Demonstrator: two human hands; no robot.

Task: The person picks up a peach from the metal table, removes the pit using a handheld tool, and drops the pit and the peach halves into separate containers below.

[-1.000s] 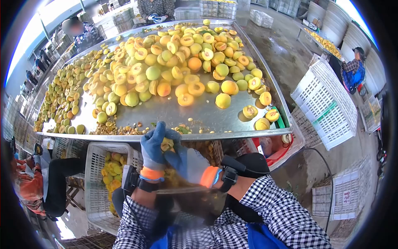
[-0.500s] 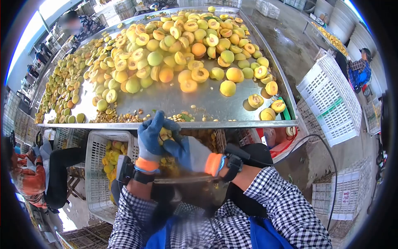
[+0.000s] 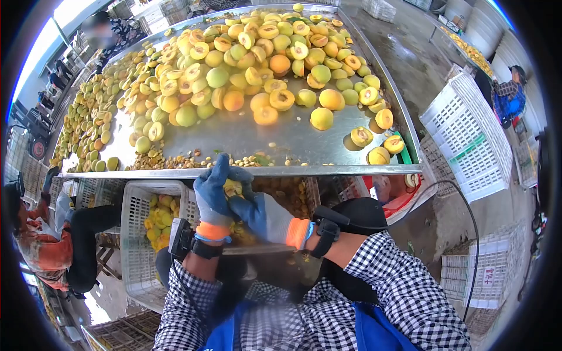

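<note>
In blue-and-grey work gloves with orange cuffs, my hands meet just below the near rim of a metal table (image 3: 328,171). My left hand (image 3: 212,192) is closed around a yellow peach (image 3: 232,188), with one gloved finger pointing up. From the other side, my right hand (image 3: 255,214) presses its fingers on the same peach. The gloves cover most of the fruit. Beyond them lies a heap of peaches (image 3: 234,70), many split in halves. Loose pits (image 3: 175,162) are scattered along the near rim.
A white crate (image 3: 133,245) with peach pieces stands at my left. Beneath the table edge is a bin of pieces (image 3: 290,196); a red container (image 3: 404,188) is right of it. A green-handled tool (image 3: 405,153) lies in the table's right corner. A co-worker (image 3: 44,245) sits at left.
My hands stay together on the peach, with only a slight shift of the fingers. At left, the co-worker has reached a gloved hand up toward the table edge.
</note>
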